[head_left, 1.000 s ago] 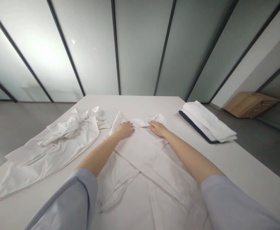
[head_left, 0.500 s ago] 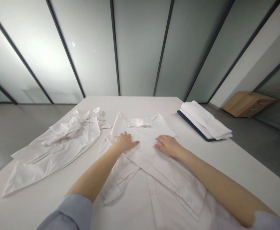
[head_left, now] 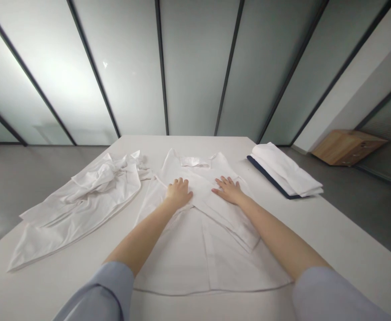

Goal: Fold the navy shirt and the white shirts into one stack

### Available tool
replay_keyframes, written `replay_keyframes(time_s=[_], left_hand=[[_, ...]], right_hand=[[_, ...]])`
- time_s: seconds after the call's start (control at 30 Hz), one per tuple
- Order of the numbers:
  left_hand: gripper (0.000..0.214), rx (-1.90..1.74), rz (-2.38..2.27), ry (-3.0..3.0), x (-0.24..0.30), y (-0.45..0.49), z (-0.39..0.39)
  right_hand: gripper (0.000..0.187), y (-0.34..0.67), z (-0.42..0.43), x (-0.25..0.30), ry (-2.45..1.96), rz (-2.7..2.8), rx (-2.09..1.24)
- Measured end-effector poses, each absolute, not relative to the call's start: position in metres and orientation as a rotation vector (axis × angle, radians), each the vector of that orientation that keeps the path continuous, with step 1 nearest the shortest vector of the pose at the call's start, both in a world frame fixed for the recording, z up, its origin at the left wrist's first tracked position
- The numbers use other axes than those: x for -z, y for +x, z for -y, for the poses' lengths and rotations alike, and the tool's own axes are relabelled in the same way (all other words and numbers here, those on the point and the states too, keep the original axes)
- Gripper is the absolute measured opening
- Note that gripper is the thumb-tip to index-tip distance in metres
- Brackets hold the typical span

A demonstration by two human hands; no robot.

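Note:
A white shirt [head_left: 195, 254] lies spread on the table in front of me, collar toward the far side and hem toward me. Its sleeves are laid across the body. My left hand [head_left: 178, 193] rests palm down on the upper left of the shirt, fingers stretched out. On the upper right, my right hand [head_left: 228, 189] presses flat with its fingers spread. Both hands touch the cloth without gripping it. The whole hem now shows between my forearms.
To the left a crumpled white garment [head_left: 91, 196] sprawls over the white table [head_left: 141, 142]. At the right edge sits a folded stack of white cloth [head_left: 285, 169] on a dark navy folded piece [head_left: 272, 179]. A wooden cabinet [head_left: 345, 147] stands beyond, near frosted glass panels.
The shirt has shifted away from me on the table, bringing its hem into view. Both hands have moved along with it, and my right fingers are more spread.

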State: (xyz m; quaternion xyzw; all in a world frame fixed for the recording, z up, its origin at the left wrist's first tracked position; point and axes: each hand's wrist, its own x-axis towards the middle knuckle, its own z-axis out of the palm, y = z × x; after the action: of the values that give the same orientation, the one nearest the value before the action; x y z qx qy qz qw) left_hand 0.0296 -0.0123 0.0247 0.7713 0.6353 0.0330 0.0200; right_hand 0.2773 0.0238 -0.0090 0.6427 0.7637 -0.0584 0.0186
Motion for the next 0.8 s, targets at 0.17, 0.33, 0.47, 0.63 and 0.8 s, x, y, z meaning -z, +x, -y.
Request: replay_keyframes(time_s=[0.17, 0.33, 0.47, 0.63, 0.8], left_hand=[[0.07, 0.033, -1.96, 2.258, -0.029, 0.036, 0.031], [0.086, 0.128, -1.951, 2.236, -0.016, 0.029, 0.027], [0.09, 0.081, -1.949, 2.256, -0.007, 0.019, 0.013], [0.08, -0.183, -2.02, 2.332, -0.008, 0.008, 0.001], [0.034, -0.137, -1.854, 2.56, -0.017, 0.015, 0.012]], right_hand=[[0.07, 0.271, -0.047, 0.007, 2.055, -2.432, -0.011], [0.043, 0.249, -0.03, -0.003, 1.916, -2.744, -0.245], [0.023, 0.238, 0.009, -0.012, 1.699, -2.94, -0.102], [0.03, 0.248, 0.06, -0.008, 1.521, -2.987, 0.119], [0.05, 0.264, 0.083, 0.017, 1.637, -2.87, 0.082]])
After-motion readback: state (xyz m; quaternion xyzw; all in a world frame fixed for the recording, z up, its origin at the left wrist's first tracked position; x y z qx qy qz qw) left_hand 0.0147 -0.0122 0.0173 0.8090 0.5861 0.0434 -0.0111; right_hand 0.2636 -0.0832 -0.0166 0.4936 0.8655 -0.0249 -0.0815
